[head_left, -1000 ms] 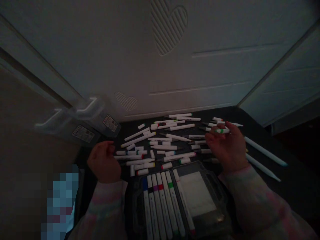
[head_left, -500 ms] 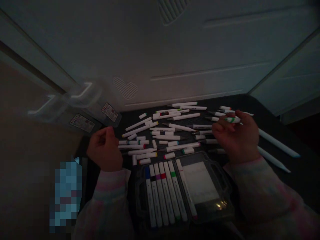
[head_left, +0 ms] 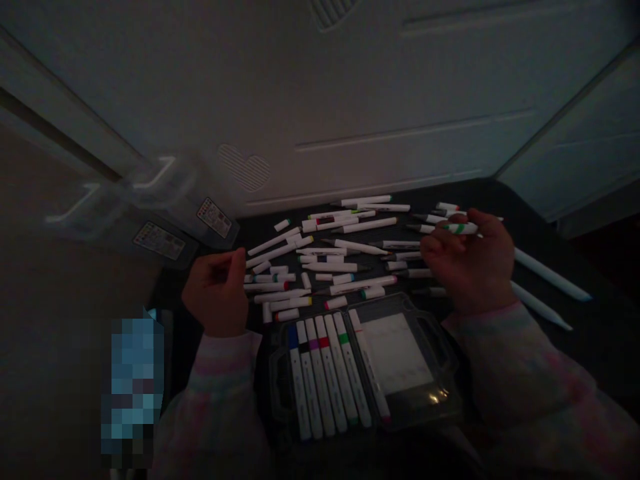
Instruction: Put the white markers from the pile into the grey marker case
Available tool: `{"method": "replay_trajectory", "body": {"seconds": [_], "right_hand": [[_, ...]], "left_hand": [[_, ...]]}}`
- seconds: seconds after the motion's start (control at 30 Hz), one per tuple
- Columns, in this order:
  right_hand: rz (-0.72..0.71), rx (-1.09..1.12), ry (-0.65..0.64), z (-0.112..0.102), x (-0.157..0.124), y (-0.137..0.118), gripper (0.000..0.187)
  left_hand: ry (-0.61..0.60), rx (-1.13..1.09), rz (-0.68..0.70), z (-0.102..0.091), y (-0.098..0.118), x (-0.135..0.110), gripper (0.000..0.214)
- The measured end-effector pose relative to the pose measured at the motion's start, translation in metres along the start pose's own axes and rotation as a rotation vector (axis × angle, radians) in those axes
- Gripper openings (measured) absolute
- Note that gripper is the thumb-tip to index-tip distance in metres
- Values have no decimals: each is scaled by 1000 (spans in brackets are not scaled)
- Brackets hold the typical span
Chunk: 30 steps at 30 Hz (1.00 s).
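Note:
The scene is dim. My right hand (head_left: 470, 267) is closed around a white marker with a green band (head_left: 460, 229), held level just above the dark table (head_left: 590, 347). My left hand (head_left: 216, 290) hovers at the left end of a scatter of white markers and loose caps (head_left: 325, 263), with its fingers curled and its thumb and forefinger close together; what they pinch, if anything, I cannot make out. In front of me lies an open clear marker case (head_left: 425, 393) with several capped markers (head_left: 325, 373) lined up in its left half.
Two clear plastic cases with white handles (head_left: 165, 213) lean at the back left. Two long white pens (head_left: 545, 290) lie to the right of my right hand. A white panelled wall (head_left: 350, 100) rises behind the table. A pixelated patch sits at lower left.
The view has tilted down a little. My left hand has moved right, closer to the scattered markers. My right hand still holds the green-banded marker, slightly higher in the picture.

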State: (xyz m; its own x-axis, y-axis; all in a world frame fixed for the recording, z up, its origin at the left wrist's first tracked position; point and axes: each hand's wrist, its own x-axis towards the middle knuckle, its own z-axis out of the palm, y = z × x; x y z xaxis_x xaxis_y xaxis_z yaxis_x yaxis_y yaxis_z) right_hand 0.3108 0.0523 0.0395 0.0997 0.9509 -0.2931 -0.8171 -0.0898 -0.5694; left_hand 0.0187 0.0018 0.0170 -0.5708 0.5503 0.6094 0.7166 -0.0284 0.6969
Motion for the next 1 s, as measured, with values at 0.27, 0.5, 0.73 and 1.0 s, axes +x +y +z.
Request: {"method": "replay_trajectory", "body": {"seconds": [0.27,0.5,0.73,1.0], "right_hand": [[-2,-31,-8,0,0,1,11],[-28,-52,14,5,-3,3,14],[-38,28,35,7,-4,4,17],[-44,90,32,4,0,3,19]], "left_hand": [[-492,250,193,-13,3,7,19],[-1166,244,-61,-32,2,18,16],[-1438,302,-351,-36,7,10,19],[-1382,346,-266,-41,1,-5,15]]}}
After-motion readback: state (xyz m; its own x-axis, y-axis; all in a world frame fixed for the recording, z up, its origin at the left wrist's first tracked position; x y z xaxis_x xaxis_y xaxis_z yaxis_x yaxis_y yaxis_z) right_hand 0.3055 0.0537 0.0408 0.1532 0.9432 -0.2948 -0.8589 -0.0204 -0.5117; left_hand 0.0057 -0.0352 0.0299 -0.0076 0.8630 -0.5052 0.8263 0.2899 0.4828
